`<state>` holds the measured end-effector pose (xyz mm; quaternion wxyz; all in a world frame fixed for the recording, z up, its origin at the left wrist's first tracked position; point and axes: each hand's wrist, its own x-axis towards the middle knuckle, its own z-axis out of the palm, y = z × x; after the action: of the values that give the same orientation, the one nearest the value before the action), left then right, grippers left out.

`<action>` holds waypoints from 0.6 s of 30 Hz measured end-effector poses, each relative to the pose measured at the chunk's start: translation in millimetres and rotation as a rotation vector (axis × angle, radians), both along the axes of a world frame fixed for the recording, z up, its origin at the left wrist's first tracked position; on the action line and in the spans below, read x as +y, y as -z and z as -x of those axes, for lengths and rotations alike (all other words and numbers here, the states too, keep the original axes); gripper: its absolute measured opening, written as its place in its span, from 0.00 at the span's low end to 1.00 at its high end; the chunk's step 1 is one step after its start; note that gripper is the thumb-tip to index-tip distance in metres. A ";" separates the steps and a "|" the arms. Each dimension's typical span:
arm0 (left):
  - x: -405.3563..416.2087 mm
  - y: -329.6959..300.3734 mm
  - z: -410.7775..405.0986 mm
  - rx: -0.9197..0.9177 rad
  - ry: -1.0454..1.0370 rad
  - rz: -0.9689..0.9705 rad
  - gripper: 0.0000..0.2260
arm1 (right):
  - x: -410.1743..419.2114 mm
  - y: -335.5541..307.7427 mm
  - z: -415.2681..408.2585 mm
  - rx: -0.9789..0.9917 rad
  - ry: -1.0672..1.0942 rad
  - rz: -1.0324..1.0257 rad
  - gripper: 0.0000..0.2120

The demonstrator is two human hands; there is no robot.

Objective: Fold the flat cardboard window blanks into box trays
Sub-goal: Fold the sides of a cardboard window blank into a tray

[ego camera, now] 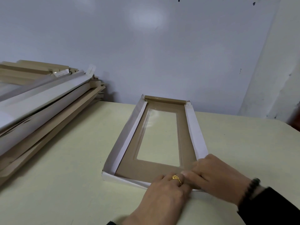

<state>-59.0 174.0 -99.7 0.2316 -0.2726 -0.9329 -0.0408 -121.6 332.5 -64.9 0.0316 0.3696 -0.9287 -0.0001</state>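
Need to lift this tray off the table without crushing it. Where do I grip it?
Judging by its shape, take the tray by its two long folded walls, hands coming in from left and right near mid-length. Those upright white walls look stiffest; the clear window in the middle gives nothing to hold. Both hands now sit at the near end wall.

Blank stack (40, 108) blocks left; table (73, 159) open between stack and tray (155, 169).

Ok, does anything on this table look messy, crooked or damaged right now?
The stack of folded trays at the left is untidy: pieces lie fanned at different angles, ends sticking out. The tray under both hands looks square; its far corners look slightly ragged.
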 end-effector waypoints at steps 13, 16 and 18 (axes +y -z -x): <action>-2.6 -7.0 -2.6 -0.041 -0.036 -0.011 0.20 | 18.4 37.2 -32.2 0.462 -0.113 0.285 0.15; -19.4 -12.6 -0.8 -0.047 -0.012 0.055 0.11 | 24.1 38.8 -28.2 0.537 -0.088 0.265 0.28; -38.9 -12.4 1.2 -0.067 -0.038 0.084 0.07 | 31.7 37.8 -26.5 0.553 0.000 0.257 0.24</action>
<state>-60.2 135.2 -87.3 0.1893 -0.2626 -0.9461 -0.0064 -95.1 364.2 -102.6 0.3299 0.3487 -0.8771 0.0167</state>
